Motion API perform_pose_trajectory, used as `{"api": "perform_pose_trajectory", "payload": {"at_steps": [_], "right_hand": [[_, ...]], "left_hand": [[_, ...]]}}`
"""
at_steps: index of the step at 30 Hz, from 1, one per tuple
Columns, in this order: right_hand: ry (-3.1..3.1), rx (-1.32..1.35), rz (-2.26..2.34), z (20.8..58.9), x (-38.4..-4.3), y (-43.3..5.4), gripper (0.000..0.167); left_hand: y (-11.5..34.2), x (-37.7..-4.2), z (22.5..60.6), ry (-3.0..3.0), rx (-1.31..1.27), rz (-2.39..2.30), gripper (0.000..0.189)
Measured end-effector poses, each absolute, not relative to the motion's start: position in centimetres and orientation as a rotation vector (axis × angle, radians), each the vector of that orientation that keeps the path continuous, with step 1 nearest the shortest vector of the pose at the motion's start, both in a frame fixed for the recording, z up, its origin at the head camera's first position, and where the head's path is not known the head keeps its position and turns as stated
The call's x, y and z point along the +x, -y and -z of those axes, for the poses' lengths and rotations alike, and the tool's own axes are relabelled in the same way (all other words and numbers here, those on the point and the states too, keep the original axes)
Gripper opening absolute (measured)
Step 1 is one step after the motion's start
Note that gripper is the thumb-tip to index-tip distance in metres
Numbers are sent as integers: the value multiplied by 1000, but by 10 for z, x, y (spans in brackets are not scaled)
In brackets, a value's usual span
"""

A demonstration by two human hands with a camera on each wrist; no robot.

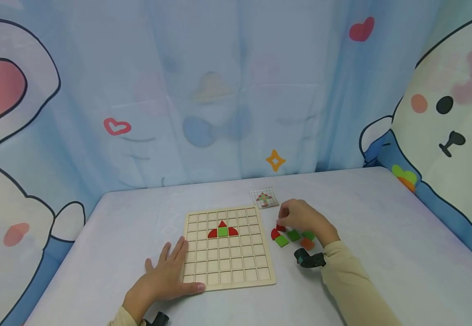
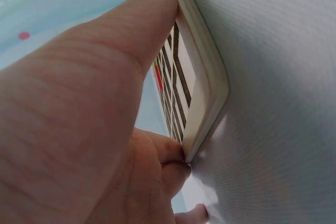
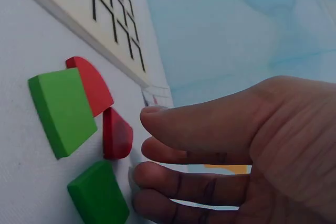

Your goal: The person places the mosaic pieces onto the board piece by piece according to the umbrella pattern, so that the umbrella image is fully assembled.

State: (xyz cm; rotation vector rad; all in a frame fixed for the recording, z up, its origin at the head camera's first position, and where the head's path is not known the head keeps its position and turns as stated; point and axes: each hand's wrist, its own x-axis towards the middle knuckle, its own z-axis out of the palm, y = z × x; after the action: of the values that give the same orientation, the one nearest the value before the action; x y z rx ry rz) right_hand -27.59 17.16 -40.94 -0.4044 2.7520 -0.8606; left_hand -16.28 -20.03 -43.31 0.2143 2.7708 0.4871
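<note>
A pale wooden grid board lies on the table; a red triangle, a green square and two red quarter-rounds form a figure in its upper half. My left hand rests along the board's left edge and lower-left corner, fingers and thumb spread. Right of the board, my right hand hovers over loose pieces, thumb and fingers apart with nothing seen between them. Just in front of its fingertips stands a red piece. Beside that are another red piece, a light green square and a darker green one.
A small card printed with a coloured figure on a grid lies behind the board's upper right corner. An orange piece and another green piece lie near the right wrist. A printed blue curtain hangs behind the table.
</note>
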Motion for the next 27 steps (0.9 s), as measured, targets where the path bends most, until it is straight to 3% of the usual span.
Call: {"api": "perform_pose_trajectory", "payload": {"at_steps": [10, 27], "right_hand": [[-2751, -318, 782, 417, -274, -169, 24], [-2775, -443, 805, 420, -275, -158, 15]], "left_hand": [[201, -164, 433, -2772, 232, -484, 129], [201, -164, 435, -2777, 207, -489, 129]]}}
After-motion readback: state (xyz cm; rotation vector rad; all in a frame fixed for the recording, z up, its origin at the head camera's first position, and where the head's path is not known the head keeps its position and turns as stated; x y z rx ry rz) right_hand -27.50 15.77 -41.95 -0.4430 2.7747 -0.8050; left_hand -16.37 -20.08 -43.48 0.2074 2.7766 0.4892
